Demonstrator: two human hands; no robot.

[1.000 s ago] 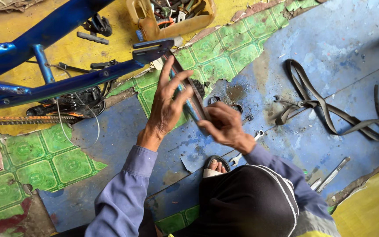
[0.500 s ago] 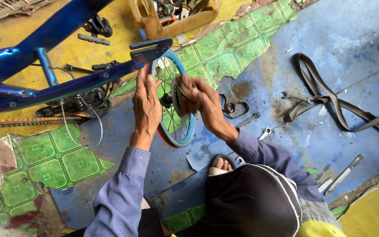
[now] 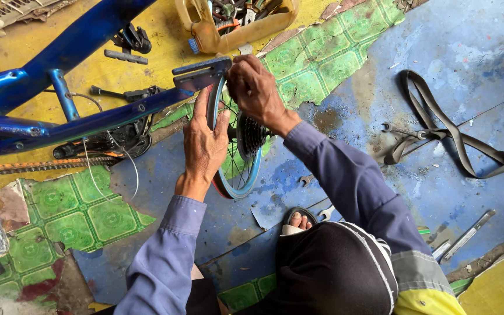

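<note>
Worn blue-painted floor: small blue-rimmed bicycle wheel (image 3: 237, 157) stands upright at blue frame's rear fork end (image 3: 199, 73).
Your left hand (image 3: 204, 143) clasps the rim, steadying it; your right hand (image 3: 256, 90) grips near the axle, aligning it.

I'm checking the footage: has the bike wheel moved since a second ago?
Yes. The wheel has been lifted up the picture toward the blue frame; both hands now hold it at the frame's rear end, nearer the yellow tool tub.
</note>
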